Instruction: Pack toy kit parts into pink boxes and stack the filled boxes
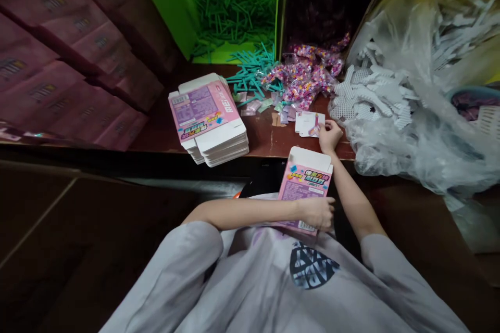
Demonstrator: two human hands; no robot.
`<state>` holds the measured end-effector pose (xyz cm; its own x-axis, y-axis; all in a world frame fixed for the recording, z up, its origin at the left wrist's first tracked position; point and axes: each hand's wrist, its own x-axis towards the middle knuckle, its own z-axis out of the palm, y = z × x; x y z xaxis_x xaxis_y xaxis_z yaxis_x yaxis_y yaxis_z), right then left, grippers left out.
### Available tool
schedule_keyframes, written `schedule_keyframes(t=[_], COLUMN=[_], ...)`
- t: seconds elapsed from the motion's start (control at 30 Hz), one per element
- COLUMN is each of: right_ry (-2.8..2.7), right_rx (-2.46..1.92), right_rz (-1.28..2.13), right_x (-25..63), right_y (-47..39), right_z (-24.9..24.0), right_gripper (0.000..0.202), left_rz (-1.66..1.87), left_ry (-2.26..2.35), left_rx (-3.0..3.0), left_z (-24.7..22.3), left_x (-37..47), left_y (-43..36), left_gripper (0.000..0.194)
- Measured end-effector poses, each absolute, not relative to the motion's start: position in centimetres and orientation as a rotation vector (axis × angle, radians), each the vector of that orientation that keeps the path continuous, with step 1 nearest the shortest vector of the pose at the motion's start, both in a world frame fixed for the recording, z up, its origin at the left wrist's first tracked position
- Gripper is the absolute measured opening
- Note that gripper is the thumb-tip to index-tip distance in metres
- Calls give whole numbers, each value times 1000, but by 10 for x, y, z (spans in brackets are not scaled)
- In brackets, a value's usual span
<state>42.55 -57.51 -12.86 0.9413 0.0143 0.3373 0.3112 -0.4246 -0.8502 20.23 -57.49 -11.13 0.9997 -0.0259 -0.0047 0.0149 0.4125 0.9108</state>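
Close to my body is a pink printed carton (291, 189) with its white top flap standing up. My left hand (317, 213) lies across its lower part, fingers curled around the right edge. At the table's front edge my right hand (330, 136) pinches the right side of a small stack of white printed cards (309, 124). How many cards are between the fingers cannot be seen. Left of there, a pile of flattened pink cartons (209, 114) rests on the table, their white edges facing me.
Behind the cards lie small sachets (288, 113), bags of colourful beads (308, 75) and teal sticks (253, 70). A green bin (164, 5) holds more sticks. White perforated pieces (371, 93) spill from clear plastic at right. Stacked pink boxes (58, 93) stand left.
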Motion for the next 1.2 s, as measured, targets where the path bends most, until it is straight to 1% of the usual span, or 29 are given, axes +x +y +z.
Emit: schedule_keyframes(t=[0.07, 0.1, 0.13, 0.2, 0.23, 0.27, 0.33, 0.4, 0.43, 0.5, 0.63, 0.73, 0.83, 0.9, 0.93, 1.03, 1.07, 1.13, 1.2], right_ry=[-143, -114, -101, -160, -243, -353, -607, -820, -890, -975, -1148, -1188, -1241, -1303, -1271, -825, -631, -359, -271], right_rx=[-1750, -1647, -1567, -1516, -1555, -1629, -1817, -1971, -2027, -2102, -2151, -2184, -2147, -2086, -2073, -2183, -2262, -2467, -2669], right_rz=[-338, -366, -403, -443, -419, -370, -214, -61, -12, 31, -42, -165, -183, -145, -164, -394, -452, -481, -375], right_x=[433, 434, 433, 424, 417, 408, 388, 369, 360, 342, 309, 296, 298, 314, 328, 395, 422, 473, 511], right_y=[-586, -595, -604, -626, -636, -645, -657, -659, -657, -650, -635, -625, -611, -601, -598, -596, -597, -598, -596], right_z=[-124, -120, -116, -106, -102, -98, -95, -98, -102, -110, -117, -110, -97, -88, -83, -67, -63, -59, -61], right_gripper=[23, 26, 29, 33, 33, 30, 20, 14, 13, 15, 19, 23, 22, 26, 27, 28, 32, 36, 49], left_rz=[58, 193, 405, 823, 876, 856, 710, 560, 513, 484, 514, 430, 409, 442, 515, 757, 739, 543, 369], left_ry=[-358, -426, -399, 4, 140, 226, 342, 434, 472, 513, 409, 260, 183, 160, 172, 133, 42, -171, -232], left_rx=[1570, 1746, 1926, 2072, 2113, 2174, 2326, 2469, 2528, 2627, 2708, 2656, 2636, 2628, 2590, 2345, 2303, 2364, 2498], left_z=[-103, -100, -97, -98, -101, -105, -115, -120, -121, -119, -116, -117, -113, -106, -102, -92, -90, -88, -88], left_x=[214, 224, 236, 263, 277, 290, 311, 323, 326, 327, 328, 335, 339, 333, 326, 299, 290, 281, 286], left_y=[-542, -521, -498, -452, -432, -416, -396, -390, -390, -394, -402, -403, -395, -389, -388, -394, -401, -414, -419], left_gripper=[14, 6, 9, 24, 29, 32, 31, 24, 21, 22, 28, 31, 27, 25, 24, 22, 19, 12, 8])
